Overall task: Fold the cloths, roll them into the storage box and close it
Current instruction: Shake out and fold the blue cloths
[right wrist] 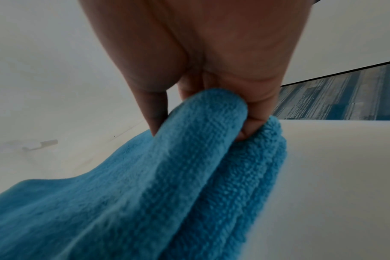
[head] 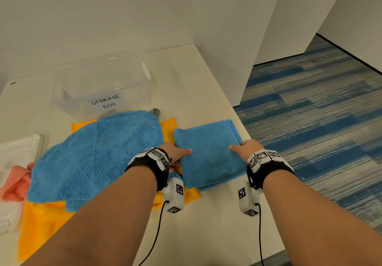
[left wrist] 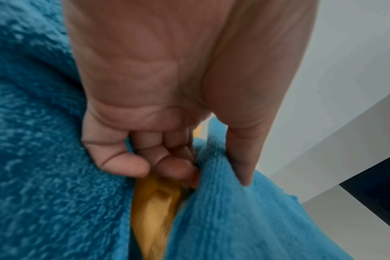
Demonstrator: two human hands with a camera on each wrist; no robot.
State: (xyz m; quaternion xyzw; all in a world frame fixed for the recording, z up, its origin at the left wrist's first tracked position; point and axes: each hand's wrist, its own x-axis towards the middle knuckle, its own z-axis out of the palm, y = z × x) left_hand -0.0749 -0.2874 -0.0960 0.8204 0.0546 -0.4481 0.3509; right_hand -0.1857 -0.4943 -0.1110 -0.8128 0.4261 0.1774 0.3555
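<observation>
White table (head: 206, 234) beside striped blue carpet (head: 320, 110): the folded blue cloth (head: 208, 154) lies near the table's right edge, in front of the clear storage box (head: 103, 86). Left hand (head: 175, 154) pinches its left side, right hand (head: 246, 149) clamps its right, thumbs on top.

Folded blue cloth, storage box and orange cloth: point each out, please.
folded blue cloth (head: 208, 154), head view, middle of its top face
storage box (head: 62, 92), head view, clear left wall
orange cloth (head: 41, 224), head view, bare near-left part
</observation>
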